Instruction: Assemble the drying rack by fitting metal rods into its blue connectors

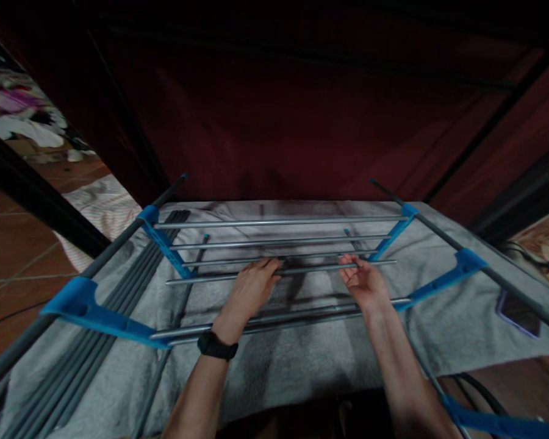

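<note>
A loose grey metal rod (306, 269) lies crosswise between my hands, its ends apart from the blue plastic brackets. My left hand (256, 283), with a black band on the wrist, is closed over the rod left of its middle, palm down. Palm up, my right hand (363, 280) holds the rod nearer its right end with curled fingers. Around them stands a partly assembled rack frame: blue brackets (112, 323) on grey side tubes (119, 247), joined by several crossbars (279, 222). Two more rods (302, 315) run across nearer to me.
Several spare grey tubes (114, 311) lie bundled at the left on a grey cloth (320, 366). A phone (518, 314) rests at the right. Behind the frame rises a dark red panel (279, 134). Another blue bracket (507, 421) shows at bottom right.
</note>
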The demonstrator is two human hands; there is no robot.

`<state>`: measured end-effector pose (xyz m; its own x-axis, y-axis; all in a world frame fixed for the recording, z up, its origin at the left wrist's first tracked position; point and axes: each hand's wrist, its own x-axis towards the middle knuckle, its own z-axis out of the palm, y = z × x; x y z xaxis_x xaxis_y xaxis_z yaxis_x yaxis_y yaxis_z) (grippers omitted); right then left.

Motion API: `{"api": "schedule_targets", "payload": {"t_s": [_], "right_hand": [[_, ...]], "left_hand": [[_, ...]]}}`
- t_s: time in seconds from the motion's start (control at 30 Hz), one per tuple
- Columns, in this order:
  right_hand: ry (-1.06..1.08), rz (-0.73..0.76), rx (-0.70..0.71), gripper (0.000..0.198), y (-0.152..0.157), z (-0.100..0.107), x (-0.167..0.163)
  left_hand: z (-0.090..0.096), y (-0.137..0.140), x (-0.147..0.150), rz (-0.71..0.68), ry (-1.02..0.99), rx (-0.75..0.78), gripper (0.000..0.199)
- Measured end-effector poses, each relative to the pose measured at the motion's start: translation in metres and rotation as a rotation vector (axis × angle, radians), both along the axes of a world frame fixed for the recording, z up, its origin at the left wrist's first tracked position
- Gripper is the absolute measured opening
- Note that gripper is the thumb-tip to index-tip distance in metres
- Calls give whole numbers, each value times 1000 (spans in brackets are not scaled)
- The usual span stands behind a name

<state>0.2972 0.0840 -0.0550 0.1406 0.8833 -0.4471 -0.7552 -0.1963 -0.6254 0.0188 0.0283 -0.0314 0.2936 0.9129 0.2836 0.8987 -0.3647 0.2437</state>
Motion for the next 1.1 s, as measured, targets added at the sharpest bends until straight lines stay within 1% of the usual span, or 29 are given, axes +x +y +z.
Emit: {"api": "schedule_targets", "payload": {"t_s": [0.17, 0.3, 0.4, 0.57, 0.73, 0.83, 0.97, 1.1], "right_hand": [[29, 143, 41, 14, -8, -3, -22], [43, 178, 101, 18, -10, -11, -31], [49, 194, 163, 19, -12, -13, -36], [34, 259, 194, 15, -17, -10, -48], [-11, 312, 219, 13, -24, -5, -60], [-49, 320, 226, 13, -26, -2, -63], [-48, 297, 215, 14, -25, 0, -65], [-37, 243, 225, 22, -23, -1, -64]], "left_hand": [[-4, 1, 1, -11, 12, 3, 19], [-2, 0, 3, -17, -22, -14, 22], [1, -2, 4, -5, -15, 3, 21], [2, -2, 6, 1, 27, 35, 17], [0, -2, 11, -25, 40, 45, 16], [-1, -2, 13, -40, 29, 33, 18], [-1, -2, 12, -39, 10, 21, 19], [0, -1, 9, -45, 34, 12, 23]]}}
